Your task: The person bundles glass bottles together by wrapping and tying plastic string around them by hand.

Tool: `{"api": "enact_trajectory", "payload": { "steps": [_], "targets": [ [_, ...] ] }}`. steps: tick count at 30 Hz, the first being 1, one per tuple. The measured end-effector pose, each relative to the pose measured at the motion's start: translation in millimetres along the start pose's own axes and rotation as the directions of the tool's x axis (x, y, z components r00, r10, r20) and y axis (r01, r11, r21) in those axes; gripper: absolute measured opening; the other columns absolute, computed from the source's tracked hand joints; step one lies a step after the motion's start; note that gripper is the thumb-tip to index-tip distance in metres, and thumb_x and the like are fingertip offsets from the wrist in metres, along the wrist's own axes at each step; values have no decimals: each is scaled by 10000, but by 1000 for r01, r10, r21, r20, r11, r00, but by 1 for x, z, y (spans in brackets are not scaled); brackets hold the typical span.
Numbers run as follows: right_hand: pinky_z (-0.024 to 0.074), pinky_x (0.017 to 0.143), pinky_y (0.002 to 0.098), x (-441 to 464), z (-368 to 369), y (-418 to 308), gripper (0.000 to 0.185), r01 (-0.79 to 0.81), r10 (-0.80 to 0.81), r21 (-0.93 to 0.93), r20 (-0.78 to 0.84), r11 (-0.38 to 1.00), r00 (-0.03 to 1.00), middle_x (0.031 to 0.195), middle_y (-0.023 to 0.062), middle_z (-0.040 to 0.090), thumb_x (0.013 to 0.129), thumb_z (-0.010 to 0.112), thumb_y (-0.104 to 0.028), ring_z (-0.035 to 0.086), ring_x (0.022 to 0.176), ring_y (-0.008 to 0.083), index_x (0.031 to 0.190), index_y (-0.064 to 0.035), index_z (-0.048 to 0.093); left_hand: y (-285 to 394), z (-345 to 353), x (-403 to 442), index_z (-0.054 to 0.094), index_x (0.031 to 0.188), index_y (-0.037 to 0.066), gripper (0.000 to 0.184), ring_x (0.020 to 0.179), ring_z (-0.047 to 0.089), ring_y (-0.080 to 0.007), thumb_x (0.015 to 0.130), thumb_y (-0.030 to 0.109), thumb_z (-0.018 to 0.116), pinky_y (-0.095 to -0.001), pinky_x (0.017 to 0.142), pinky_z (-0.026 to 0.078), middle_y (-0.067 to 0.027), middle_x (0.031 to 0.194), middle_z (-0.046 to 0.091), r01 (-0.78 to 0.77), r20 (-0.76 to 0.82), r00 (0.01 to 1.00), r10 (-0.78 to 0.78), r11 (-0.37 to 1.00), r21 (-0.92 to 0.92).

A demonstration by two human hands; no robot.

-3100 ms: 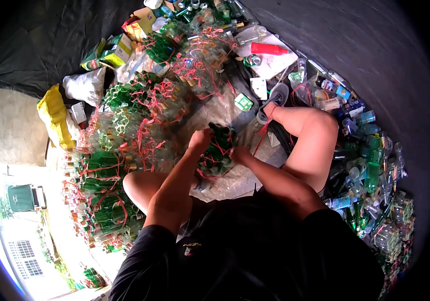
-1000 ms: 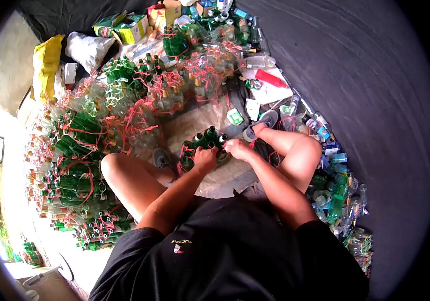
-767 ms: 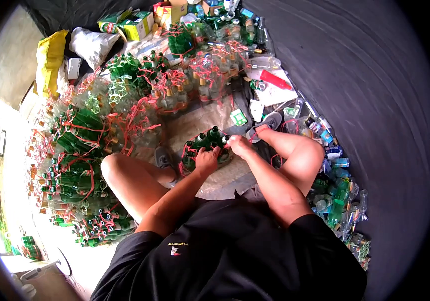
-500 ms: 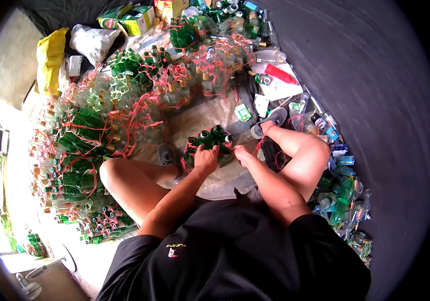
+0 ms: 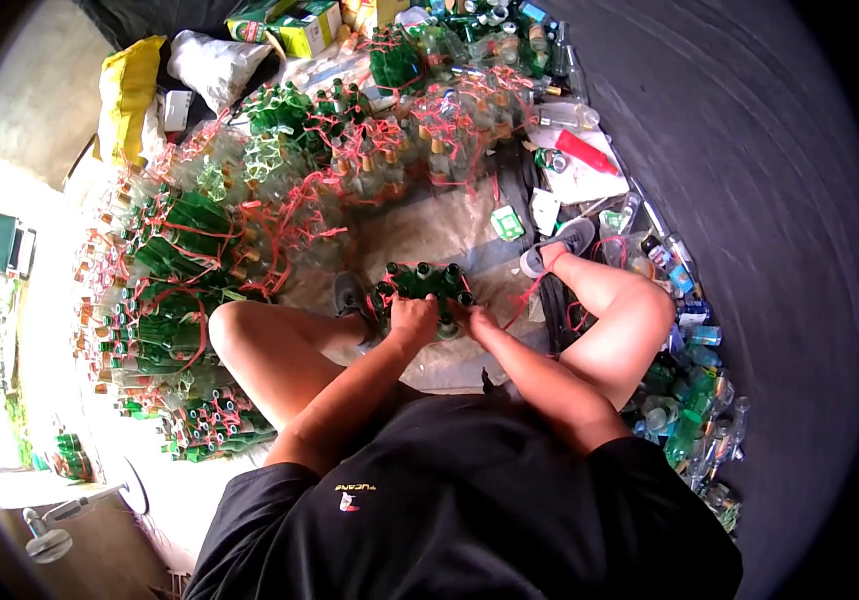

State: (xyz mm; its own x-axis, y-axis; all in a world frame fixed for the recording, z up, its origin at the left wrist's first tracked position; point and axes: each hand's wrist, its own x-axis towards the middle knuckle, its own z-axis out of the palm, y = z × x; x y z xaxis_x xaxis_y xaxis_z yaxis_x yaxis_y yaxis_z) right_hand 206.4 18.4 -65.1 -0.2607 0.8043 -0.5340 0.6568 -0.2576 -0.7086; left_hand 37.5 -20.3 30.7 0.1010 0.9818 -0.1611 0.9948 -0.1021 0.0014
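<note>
Between my legs stands a small cluster of green glass bottles [image 5: 423, 284], upright, with red string [image 5: 386, 290] around its left side. My left hand [image 5: 414, 318] is closed at the near side of the cluster, against the bottles; what its fingers grip is hidden. Just right of it, my right hand [image 5: 473, 319] is closed low beside the same bottles. A thin red strand [image 5: 524, 297] runs between that hand's side and my right ankle, and the right fingers seem to pinch string.
Tied bundles of green bottles [image 5: 184, 235] and clear bottles [image 5: 369, 170] crowd the left and far side. Loose bottles and cans [image 5: 689, 400] line the right edge by a dark sheet [image 5: 779, 300]. A red bottle [image 5: 586, 152] lies on white material. A green-and-white packet [image 5: 507, 223] lies ahead.
The view has shifted, so the surroundings sit further right. My right hand has come slightly closer to my left hand, lower beside the bottles. Both hands stay closed at the cluster.
</note>
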Motion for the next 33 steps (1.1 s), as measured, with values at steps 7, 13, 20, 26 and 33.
{"api": "enact_trajectory", "payload": {
  "steps": [7, 13, 20, 26, 33],
  "targets": [
    [492, 843, 410, 34, 17, 40, 346, 126, -145, -298, -41, 946, 989, 1110, 176, 661, 901, 523, -360, 635, 988, 332, 1160, -157, 630, 35, -18, 21, 720, 880, 113, 209, 887, 665, -259, 828, 240, 563, -395, 723, 520, -120, 931, 686, -111, 101, 986, 132, 976, -189],
    [509, 825, 416, 118, 53, 155, 277, 383, -399, -615, 119, 689, 909, 1105, 170, 663, 895, 489, -179, 631, 1030, 314, 1088, -69, 654, 42, 2, 27, 741, 801, 115, 177, 772, 705, -244, 793, 171, 573, -372, 649, 554, -94, 825, 718, -8, 162, 986, 44, 977, -215],
    [522, 784, 464, 41, 1, 44, 291, 349, -226, -808, 272, 475, 935, 1070, 170, 676, 887, 485, -190, 660, 962, 337, 1095, -76, 653, 38, 46, 38, 723, 801, 63, 202, 819, 705, -291, 799, 186, 562, -419, 665, 562, -155, 881, 711, 15, 154, 986, 57, 903, -430],
    [523, 777, 471, 49, 7, 49, 294, 287, -236, -755, 179, 589, 955, 1056, 175, 677, 886, 490, -203, 662, 948, 344, 1093, -69, 651, 37, 38, 44, 733, 845, 68, 214, 856, 691, -317, 774, 183, 567, -448, 691, 562, -147, 888, 707, 11, 270, 956, 117, 902, -432],
    [523, 769, 479, 49, 17, 51, 300, 264, -261, -688, 112, 676, 959, 1040, 182, 679, 886, 495, -218, 664, 933, 351, 1090, -60, 649, 44, 52, 48, 728, 892, 82, 260, 914, 686, -311, 825, 234, 529, -449, 753, 550, -146, 946, 705, 98, 345, 934, 93, 862, -497]
  ]
}}
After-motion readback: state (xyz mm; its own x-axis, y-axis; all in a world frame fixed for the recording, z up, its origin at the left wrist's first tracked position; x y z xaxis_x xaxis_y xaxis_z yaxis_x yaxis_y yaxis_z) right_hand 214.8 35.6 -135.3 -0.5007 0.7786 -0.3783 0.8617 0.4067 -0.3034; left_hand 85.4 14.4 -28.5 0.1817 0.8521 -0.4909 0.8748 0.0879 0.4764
